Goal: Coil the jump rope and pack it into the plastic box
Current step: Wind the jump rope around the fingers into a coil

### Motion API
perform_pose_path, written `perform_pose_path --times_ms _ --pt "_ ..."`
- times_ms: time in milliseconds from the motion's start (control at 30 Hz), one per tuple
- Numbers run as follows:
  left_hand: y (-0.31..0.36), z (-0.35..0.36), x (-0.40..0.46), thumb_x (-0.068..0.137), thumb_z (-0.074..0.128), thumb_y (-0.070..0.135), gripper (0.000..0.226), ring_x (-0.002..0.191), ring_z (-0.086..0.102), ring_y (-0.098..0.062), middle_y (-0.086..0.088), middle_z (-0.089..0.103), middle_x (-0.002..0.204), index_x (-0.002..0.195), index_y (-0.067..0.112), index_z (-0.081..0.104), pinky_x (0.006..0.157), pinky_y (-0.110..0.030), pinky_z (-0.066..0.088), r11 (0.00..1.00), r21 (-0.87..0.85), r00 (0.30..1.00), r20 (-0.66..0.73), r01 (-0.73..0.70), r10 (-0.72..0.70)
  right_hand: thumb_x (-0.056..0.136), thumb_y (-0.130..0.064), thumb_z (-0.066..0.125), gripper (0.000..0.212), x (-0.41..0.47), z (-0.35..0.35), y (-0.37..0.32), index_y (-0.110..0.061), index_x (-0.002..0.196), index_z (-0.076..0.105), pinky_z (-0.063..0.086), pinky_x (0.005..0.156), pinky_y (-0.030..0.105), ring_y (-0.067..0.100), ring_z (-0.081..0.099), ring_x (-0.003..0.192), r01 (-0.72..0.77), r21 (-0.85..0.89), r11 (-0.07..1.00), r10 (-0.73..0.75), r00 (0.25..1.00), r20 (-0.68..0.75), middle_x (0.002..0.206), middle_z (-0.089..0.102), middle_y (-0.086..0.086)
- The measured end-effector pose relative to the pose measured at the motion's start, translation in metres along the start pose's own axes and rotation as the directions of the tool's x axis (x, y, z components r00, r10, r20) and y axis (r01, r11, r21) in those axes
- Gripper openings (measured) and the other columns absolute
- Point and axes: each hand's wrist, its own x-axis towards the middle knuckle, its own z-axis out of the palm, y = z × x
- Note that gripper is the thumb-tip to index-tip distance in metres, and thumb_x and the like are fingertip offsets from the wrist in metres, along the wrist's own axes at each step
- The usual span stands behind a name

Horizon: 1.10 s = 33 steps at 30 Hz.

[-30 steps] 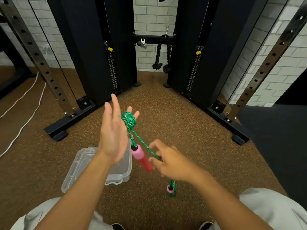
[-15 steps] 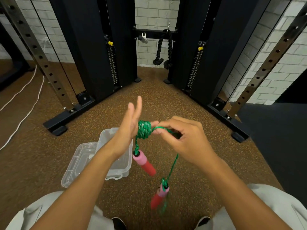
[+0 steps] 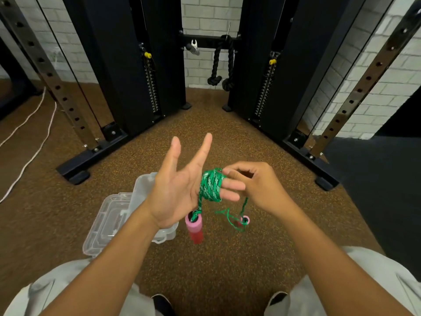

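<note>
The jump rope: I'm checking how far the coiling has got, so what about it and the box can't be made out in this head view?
- Number of wraps in the green coil: strands overlap on the left hand.
- Whether the right hand pinches the rope: its fingertips hide the contact.
- Second handle: blurred.
- Inside of the plastic box: partly covered by the left forearm.

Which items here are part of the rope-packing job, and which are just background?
Job: green jump rope coiled on left hand; right hand; pink handles; clear plastic box.
Background: cable machine; black hanging rope; white cable.
</note>
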Motion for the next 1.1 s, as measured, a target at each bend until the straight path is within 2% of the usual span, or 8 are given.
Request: perform_pose_path --times_ms 133,233,367,567,700,933,1033,1100 --pt "0.002 -0.006 -0.002 0.083 0.006 0.086 0.082 0.127 0.065 -0.035 -0.027 0.06 0.142 0.159 0.054 0.003 0.12 -0.05 0.022 0.992 -0.086 0.995 -0.048 -0.093 0.089 0.1 -0.024 0.06 0.037 -0.007 0.016 0.006 -0.051 0.081 0.074 0.045 0.05 0.036 0.017 0.055 0.052 -0.033 -0.078 0.996 0.039 0.996 0.077 0.07 0.074 -0.01" --pt "0.001 -0.01 0.0 0.085 0.011 0.086 0.078 0.14 0.054 -0.034 -0.02 0.054 0.151 0.158 0.057 0.005 0.116 -0.053 0.028 0.982 -0.127 0.986 -0.111 -0.141 0.127 0.104 -0.025 0.058 0.02 -0.012 0.033 0.01 -0.032 0.113 0.075 0.046 0.045 0.026 0.011 0.056 0.047 -0.007 -0.214 0.977 0.042 0.986 0.162 0.08 0.075 -0.006" --pt "0.0 -0.015 0.003 0.091 0.009 0.082 0.07 0.142 0.053 -0.026 -0.013 0.049 0.158 0.157 0.059 0.005 0.112 -0.048 0.031 0.979 -0.082 0.965 -0.199 -0.188 0.168 0.107 -0.024 0.053 0.037 -0.02 0.051 0.009 -0.026 0.143 0.058 0.04 0.047 0.013 -0.002 0.052 0.046 0.032 -0.342 0.939 0.052 0.971 0.234 0.097 0.074 -0.008" --pt "0.004 -0.024 0.002 0.091 0.011 0.082 0.066 0.141 0.054 -0.02 -0.011 0.038 0.164 0.154 0.063 0.01 0.124 -0.062 0.009 0.97 -0.065 0.938 -0.28 -0.233 0.206 0.108 -0.032 0.047 0.022 -0.025 0.054 -0.003 -0.026 0.096 0.064 0.056 0.061 0.038 0.013 0.064 0.058 0.118 -0.427 0.896 0.027 0.947 0.319 0.076 0.072 -0.001" --pt "0.005 -0.025 0.003 0.092 0.01 0.082 0.065 0.141 0.054 -0.019 -0.01 0.037 0.165 0.154 0.063 0.011 0.124 -0.062 0.009 0.973 -0.032 0.933 -0.294 -0.227 0.208 0.107 -0.039 0.045 0.035 -0.025 0.049 -0.017 -0.022 0.078 0.058 0.038 0.049 0.03 0.014 0.053 0.049 0.223 -0.457 0.861 -0.104 0.957 0.271 0.059 0.058 -0.004" --pt "0.001 -0.02 0.005 0.09 0.005 0.081 0.068 0.129 0.064 -0.013 -0.012 0.048 0.157 0.155 0.062 0.001 0.125 -0.056 0.02 0.965 0.252 0.939 -0.309 -0.073 0.151 0.1 -0.036 0.054 0.022 -0.022 0.031 -0.034 -0.026 0.098 0.074 0.04 0.056 0.017 -0.004 0.052 0.057 0.282 -0.451 0.847 -0.273 0.958 0.085 0.072 0.067 -0.015" --pt "-0.006 -0.012 0.006 0.09 0.0 0.079 0.07 0.13 0.051 0.013 -0.006 0.021 0.171 0.157 0.058 0.0 0.128 -0.048 0.01 0.929 0.37 0.954 -0.283 0.014 0.099 0.101 -0.041 0.052 0.024 -0.017 0.023 -0.034 -0.028 0.1 0.072 0.051 0.06 0.029 0.002 0.06 0.064 0.275 -0.476 0.835 -0.281 0.958 0.06 0.081 0.073 -0.01" --pt "-0.011 -0.009 0.007 0.09 -0.001 0.078 0.071 0.148 0.015 0.012 0.012 -0.009 0.172 0.158 0.056 0.004 0.128 -0.048 0.0 0.924 0.381 0.961 -0.267 0.036 0.073 0.101 -0.043 0.05 0.027 -0.014 0.017 -0.032 -0.028 0.102 0.072 0.047 0.057 0.024 0.0 0.06 0.063 0.261 -0.476 0.84 -0.274 0.961 0.042 0.082 0.073 -0.012"
